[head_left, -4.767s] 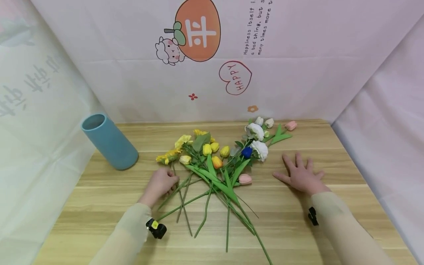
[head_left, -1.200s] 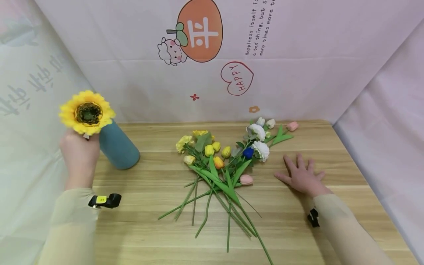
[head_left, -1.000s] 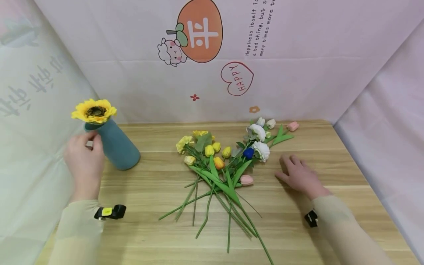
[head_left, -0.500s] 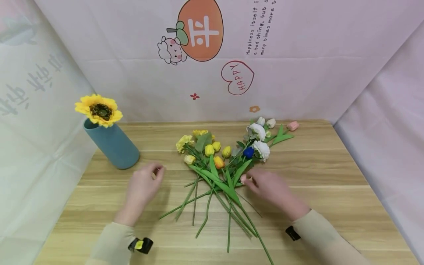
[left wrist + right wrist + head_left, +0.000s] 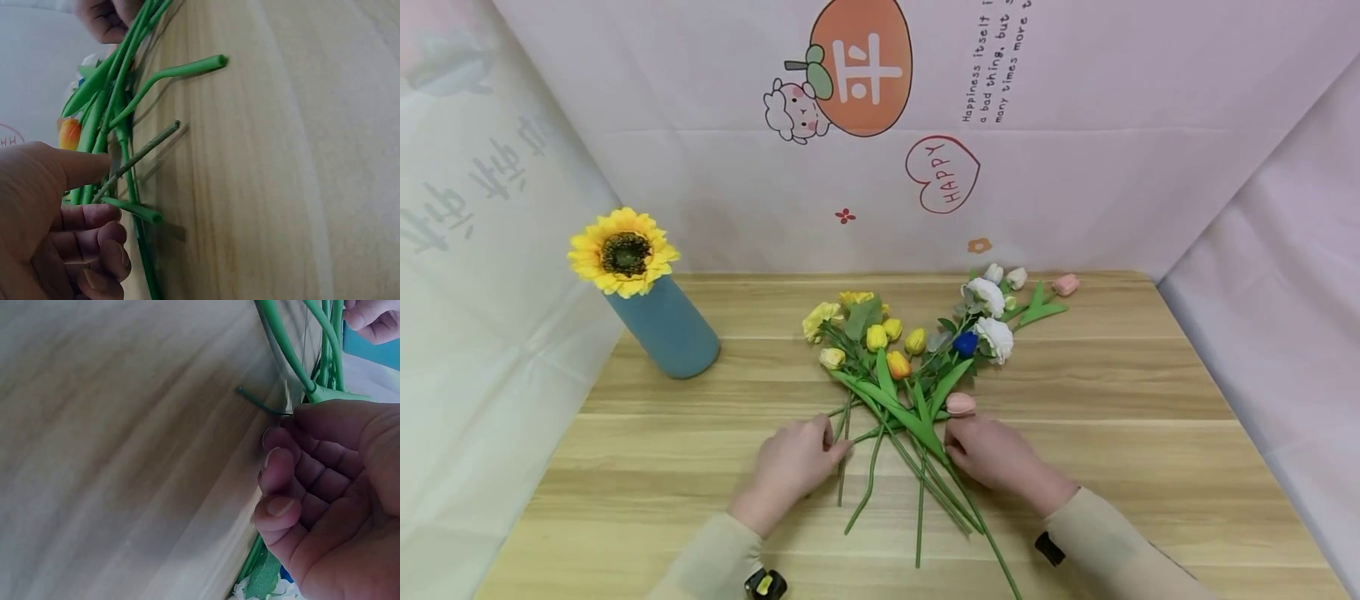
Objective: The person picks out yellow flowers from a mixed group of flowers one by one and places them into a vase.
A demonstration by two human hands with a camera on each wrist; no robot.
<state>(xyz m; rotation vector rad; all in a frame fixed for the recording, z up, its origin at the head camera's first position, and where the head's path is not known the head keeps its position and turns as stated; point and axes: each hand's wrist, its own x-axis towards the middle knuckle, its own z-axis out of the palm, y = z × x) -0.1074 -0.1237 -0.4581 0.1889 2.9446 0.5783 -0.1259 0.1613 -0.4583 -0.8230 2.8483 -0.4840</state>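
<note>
**Both hands low and close together, fingers curled**

The left hand [image 5: 790,468] lay palm down, its forearm in a pale beige sleeve running in from the lower left. In the left wrist view its thumb pointed straight forward while the other fingers [image 5: 94,234] were curled under the palm. The right hand [image 5: 992,454] came in from the lower right, also sleeved, knuckles up. Seen from the right wrist, its fingers [image 5: 294,469] were bent inward with the thumb laid across above them. A dark band sat at each wrist.
</note>
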